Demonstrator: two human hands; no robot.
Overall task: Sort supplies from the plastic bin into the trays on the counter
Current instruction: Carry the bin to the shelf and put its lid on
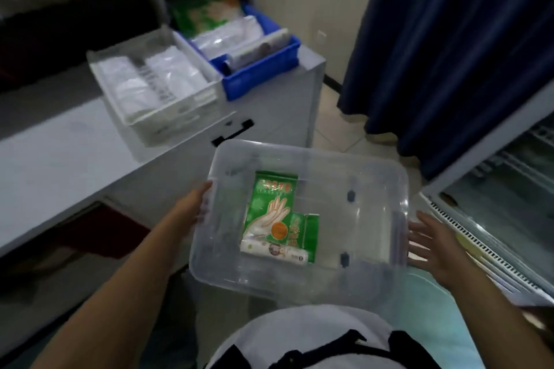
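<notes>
Left hand (199, 204) gripping clear bin (371, 177) at nine o'clock, right hand (431, 249) spread beside three o'clock wall, green packets (269, 207) inside

I see the clear plastic bin (302, 219) held below the counter (60, 153), with 2 green glove packets (274, 210) and 1 white tube (274, 252) flat inside, while a clear tray (156, 84) and a blue tray (254, 54) sit filled on that counter.

Glove packets (277, 213) in bin (374, 171); two trays (120, 93) side by side on counter (54, 159) behind-left.
</notes>
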